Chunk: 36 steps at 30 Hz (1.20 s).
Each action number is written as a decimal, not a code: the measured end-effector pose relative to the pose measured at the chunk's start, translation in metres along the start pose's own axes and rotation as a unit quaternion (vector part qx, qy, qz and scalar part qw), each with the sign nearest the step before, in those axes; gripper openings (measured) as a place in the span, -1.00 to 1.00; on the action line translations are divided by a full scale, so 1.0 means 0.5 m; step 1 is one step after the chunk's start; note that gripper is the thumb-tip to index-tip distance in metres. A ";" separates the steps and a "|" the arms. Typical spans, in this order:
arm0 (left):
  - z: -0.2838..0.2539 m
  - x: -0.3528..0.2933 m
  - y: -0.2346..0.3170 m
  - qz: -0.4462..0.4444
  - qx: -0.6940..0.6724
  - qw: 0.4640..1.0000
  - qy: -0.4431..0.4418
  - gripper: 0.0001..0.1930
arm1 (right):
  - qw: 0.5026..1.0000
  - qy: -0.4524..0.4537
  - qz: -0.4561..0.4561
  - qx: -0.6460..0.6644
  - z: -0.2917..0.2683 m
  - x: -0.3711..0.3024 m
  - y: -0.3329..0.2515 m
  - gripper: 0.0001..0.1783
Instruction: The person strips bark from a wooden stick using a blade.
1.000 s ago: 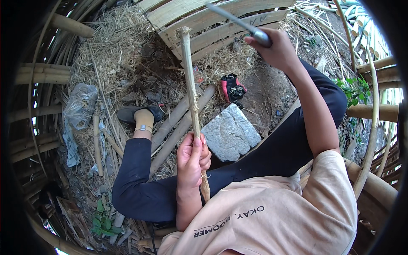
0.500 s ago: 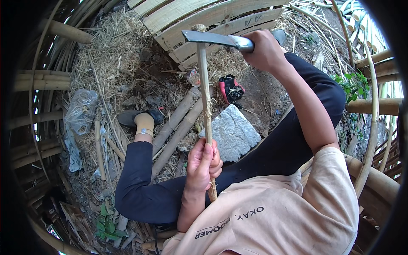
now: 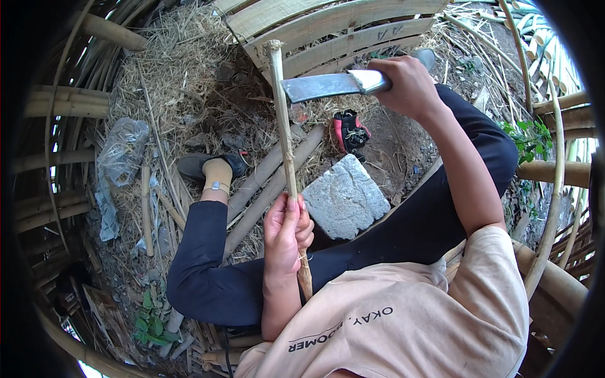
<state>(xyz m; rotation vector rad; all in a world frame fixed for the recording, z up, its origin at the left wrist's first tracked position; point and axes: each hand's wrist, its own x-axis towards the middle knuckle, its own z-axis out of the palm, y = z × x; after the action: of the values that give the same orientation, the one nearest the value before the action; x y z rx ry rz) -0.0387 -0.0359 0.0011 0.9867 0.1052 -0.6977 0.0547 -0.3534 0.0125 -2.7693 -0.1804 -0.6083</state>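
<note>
My left hand point(image 3: 287, 233) grips a thin pale bamboo stick point(image 3: 282, 120) near its lower end and holds it upright, its frayed top reaching toward the wooden slats. My right hand point(image 3: 406, 85) is closed on the handle of a broad steel chopping knife point(image 3: 321, 86). The blade lies level, with its tip against the upper part of the stick. A grey stone block point(image 3: 345, 196) rests on the ground just right of my left hand, between my legs in dark trousers.
Two thick bamboo poles point(image 3: 271, 179) lie slanted beside my foot. A red and black tool point(image 3: 350, 130) sits on the dirt behind the block. Wooden slats point(image 3: 340, 25) stand at the back, a clear plastic bag point(image 3: 123, 151) at left, bamboo stems all round.
The knife was raised high a second ago, then came down to the stick's top, and now sits lower against its side. The stick has tilted slightly left.
</note>
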 end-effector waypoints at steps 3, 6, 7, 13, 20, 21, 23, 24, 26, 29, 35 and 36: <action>0.002 0.000 0.003 0.012 0.018 0.999 0.024 -0.83 | 0.989 -0.124 0.053 0.053 0.008 0.002 -0.032 -0.87; 0.008 -0.001 0.005 0.023 0.042 0.998 0.051 -0.83 | 0.985 -0.137 0.000 0.103 -0.007 -0.005 -0.066 -0.81; 0.008 -0.001 0.005 0.021 0.045 0.997 0.055 -0.83 | 0.983 -0.141 -0.024 0.116 -0.013 -0.007 -0.078 -0.81; 0.021 0.002 -0.005 0.035 0.083 0.992 0.092 -0.79 | 0.974 -0.193 -0.021 0.120 0.014 -0.018 -0.114 -0.82; 0.044 -0.014 -0.019 0.054 0.149 0.982 0.107 -0.71 | 0.978 -0.176 0.002 0.116 0.042 -0.029 -0.112 -0.82; 0.043 -0.016 -0.020 0.056 0.153 0.981 0.103 -0.71 | 0.979 -0.172 0.003 0.110 0.043 -0.028 -0.113 -0.81; 0.044 -0.016 -0.025 0.056 0.155 0.981 0.105 -0.73 | 0.982 -0.167 0.011 0.086 0.054 -0.028 -0.104 -0.81; 0.045 -0.014 -0.027 0.057 0.164 0.979 0.109 -0.73 | 0.984 -0.164 0.015 0.074 0.059 -0.028 -0.100 -0.81; 0.044 -0.014 -0.027 0.059 0.175 0.976 0.115 -0.73 | 0.984 -0.165 0.014 0.059 0.063 -0.023 -0.100 -0.80; 0.042 -0.015 -0.028 0.059 0.179 0.975 0.117 -0.73 | 0.989 -0.137 0.009 0.049 0.073 -0.018 -0.090 -0.80; 0.041 -0.021 -0.028 0.068 0.172 0.976 0.112 -0.73 | 0.995 -0.093 0.011 0.023 0.075 0.000 -0.054 -0.84; 0.041 -0.023 -0.028 0.068 0.170 0.977 0.111 -0.73 | 0.997 -0.044 0.058 -0.015 0.084 0.008 -0.018 -0.83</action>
<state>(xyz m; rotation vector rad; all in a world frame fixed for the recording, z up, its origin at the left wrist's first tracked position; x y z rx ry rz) -0.0605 -0.0515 0.0069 1.3878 0.1146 -0.4851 0.0730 -0.3314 -0.0198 -2.8141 -0.0278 -0.4647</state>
